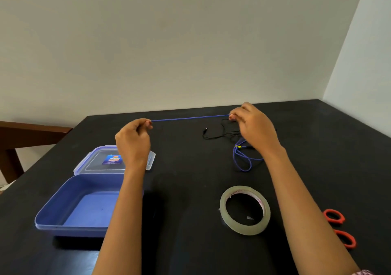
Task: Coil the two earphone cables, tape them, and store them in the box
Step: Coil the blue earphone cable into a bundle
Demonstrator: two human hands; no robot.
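Head view: the thin blue earphone cable (190, 118) runs taut beyond the tape roll (245, 210), pinched by the curled fingers of the left hand (133, 141) and the right hand (254, 126), its slack looped below the right wrist; the black earphone cable (213, 134) lies tangled farther back; the open blue box (84, 205) sits left of the roll

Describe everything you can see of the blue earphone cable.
The blue earphone cable is thin and looks braided. One stretch is pulled taut between the left hand and right hand, each pinching it. The rest lies in loose loops on the black table close to the right hand, near a black cable.
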